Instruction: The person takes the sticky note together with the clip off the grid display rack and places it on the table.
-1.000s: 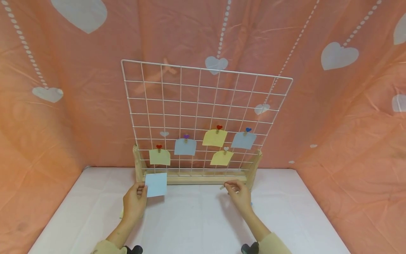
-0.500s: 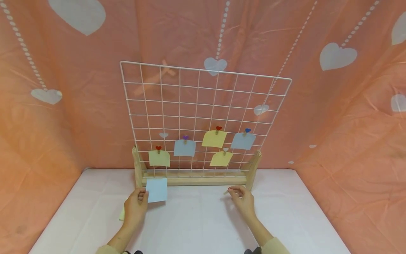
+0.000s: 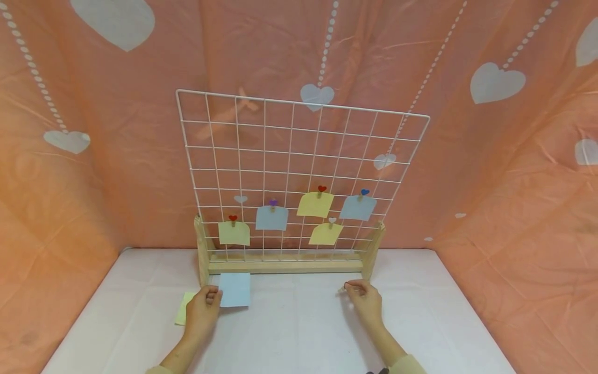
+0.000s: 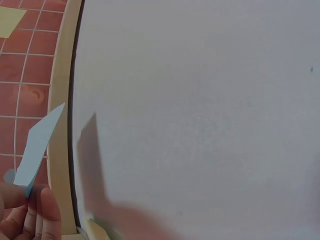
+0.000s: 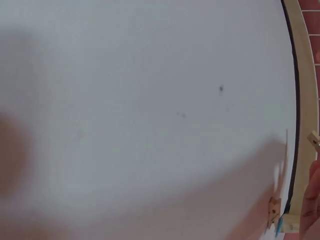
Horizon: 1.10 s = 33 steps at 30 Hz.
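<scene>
A person's left hand (image 3: pixel 202 310) pinches one edge of a square pale blue paper note (image 3: pixel 235 290) between thumb and fingers, holding it raised just above the white table (image 3: pixel 289 332) so its face stays flat and free. The right hand (image 3: pixel 366 301), well apart to the other side, has its fingertips closed on a small wooden clothespin (image 3: pixel 343 286), too tiny to make out clearly. Just beyond both hands stands a white wire grid panel (image 3: pixel 299 171) slotted upright into a pale wooden base (image 3: pixel 285 265). Its lower rows carry five clipped notes, three yellow and two blue, each hung from a small heart-topped peg. A yellow paper note (image 3: pixel 184 314) lies flat on the table, partly under the left hand. Orange cloth with white hearts (image 3: pixel 499 83) hangs behind and at both sides.
</scene>
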Tool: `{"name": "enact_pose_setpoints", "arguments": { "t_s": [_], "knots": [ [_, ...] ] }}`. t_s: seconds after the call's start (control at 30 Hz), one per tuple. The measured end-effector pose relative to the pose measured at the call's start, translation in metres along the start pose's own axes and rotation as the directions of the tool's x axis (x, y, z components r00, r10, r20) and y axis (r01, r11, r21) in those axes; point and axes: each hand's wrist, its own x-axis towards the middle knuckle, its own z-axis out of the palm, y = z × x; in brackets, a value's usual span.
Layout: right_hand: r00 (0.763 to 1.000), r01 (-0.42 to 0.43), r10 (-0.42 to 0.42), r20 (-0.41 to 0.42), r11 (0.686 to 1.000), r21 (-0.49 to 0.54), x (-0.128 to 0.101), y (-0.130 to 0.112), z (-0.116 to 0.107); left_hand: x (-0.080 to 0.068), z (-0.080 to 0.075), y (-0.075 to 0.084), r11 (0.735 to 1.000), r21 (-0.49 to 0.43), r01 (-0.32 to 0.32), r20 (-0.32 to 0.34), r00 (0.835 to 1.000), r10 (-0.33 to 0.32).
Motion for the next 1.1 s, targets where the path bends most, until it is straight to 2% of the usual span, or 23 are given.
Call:
{"name": "enact_pose_setpoints", "arguments": {
  "t_s": [0.2,0.33,0.5,0.73,0.9,1.1],
  "knots": [
    [1.000,-0.016,0.015,-0.010,1.000,-0.015,0.000,0.003,-0.003,-0.001,0.004,-0.005,0.999,-0.018,0.030,0.031,0.999,-0.029],
    [0.999,-0.017,0.015,-0.035,0.997,-0.072,0.001,0.006,-0.006,-0.002,0.006,-0.007,0.997,-0.037,0.061,0.066,0.996,-0.058],
    [0.999,-0.036,0.033,-0.024,0.992,-0.122,0.002,0.010,-0.010,-0.003,0.010,-0.009,0.994,-0.068,0.091,0.093,0.992,-0.085],
    [0.999,0.053,-0.053,0.003,0.988,-0.146,0.001,0.016,-0.015,-0.004,0.014,-0.008,0.993,-0.044,0.110,0.116,0.988,-0.104],
    [0.996,0.086,-0.086,0.005,0.977,-0.195,0.001,0.020,-0.017,-0.005,0.016,-0.010,0.997,-0.006,0.080,0.117,0.990,-0.079],
    [0.998,0.054,-0.049,0.027,0.969,-0.243,0.002,0.023,-0.018,-0.006,0.019,-0.016,0.996,0.084,0.003,0.096,0.995,-0.011]
  ]
}}
